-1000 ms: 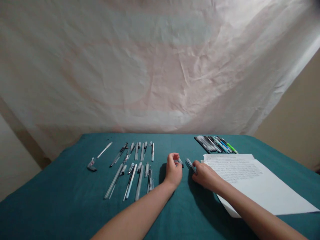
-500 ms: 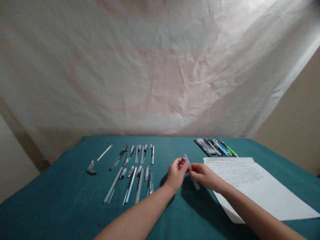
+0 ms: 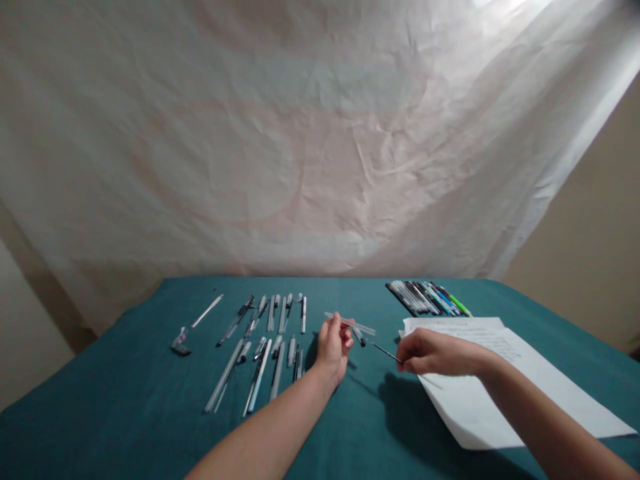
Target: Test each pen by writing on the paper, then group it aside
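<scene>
My left hand (image 3: pixel 333 343) is raised a little above the teal tablecloth (image 3: pixel 125 393), its fingers pinched on a clear pen barrel (image 3: pixel 357 326) that lies roughly level and points right. My right hand (image 3: pixel 427 353) is closed on a thin dark ink refill (image 3: pixel 383 350), whose tip points left toward a small dark piece under the left fingers. The refill is out of the barrel and the two hands are apart. Just left of my left hand lie rows of taken-apart pen parts (image 3: pixel 265 347).
A bundle of whole pens (image 3: pixel 425 297), black, blue and green, lies at the back right. White written sheets (image 3: pixel 505 380) sit under and right of my right forearm. A single long clear piece (image 3: pixel 207 310) and a small dark clip (image 3: pixel 180 341) lie at the far left. A creased white sheet hangs behind the table.
The hands came together over the table on one pen, then drew apart: the left kept the clear barrel, the right pulled the thin refill out toward the right.
</scene>
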Available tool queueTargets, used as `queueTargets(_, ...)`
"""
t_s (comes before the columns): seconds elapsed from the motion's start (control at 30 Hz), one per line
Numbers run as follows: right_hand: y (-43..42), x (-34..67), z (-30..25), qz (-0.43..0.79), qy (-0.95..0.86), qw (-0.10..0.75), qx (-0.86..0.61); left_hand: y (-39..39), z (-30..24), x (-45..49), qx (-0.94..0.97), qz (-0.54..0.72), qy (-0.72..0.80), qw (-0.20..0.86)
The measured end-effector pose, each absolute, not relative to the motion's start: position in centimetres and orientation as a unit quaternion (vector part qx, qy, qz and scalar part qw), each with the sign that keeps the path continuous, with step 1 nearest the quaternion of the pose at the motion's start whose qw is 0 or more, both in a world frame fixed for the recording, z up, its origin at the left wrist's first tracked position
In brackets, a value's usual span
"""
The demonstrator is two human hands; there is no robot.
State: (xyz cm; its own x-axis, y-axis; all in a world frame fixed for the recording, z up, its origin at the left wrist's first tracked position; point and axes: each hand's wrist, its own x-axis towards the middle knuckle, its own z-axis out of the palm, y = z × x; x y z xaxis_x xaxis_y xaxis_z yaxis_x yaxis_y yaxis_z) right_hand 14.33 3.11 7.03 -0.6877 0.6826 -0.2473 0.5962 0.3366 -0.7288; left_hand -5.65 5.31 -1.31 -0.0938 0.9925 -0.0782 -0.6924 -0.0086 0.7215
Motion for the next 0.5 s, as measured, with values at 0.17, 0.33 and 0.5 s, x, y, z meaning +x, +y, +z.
queueTargets(0.17,2.5,15.6,9.5,0.391,-0.823,0.071,-0.406,5.6,-1.8,-5.5,0.2,0.68,0.33,0.623)
queueTargets(0.33,2.3,15.8,10.1,0.363,-0.823,0.078,-0.43,5.7,-1.8,-5.3,0.181,0.68,0.339,0.624)
queueTargets(0.5,2.7,15.9,9.5,0.356,-0.819,0.087,-0.442,5.5,-1.5,-5.3,0.178,0.681,0.341,0.624)
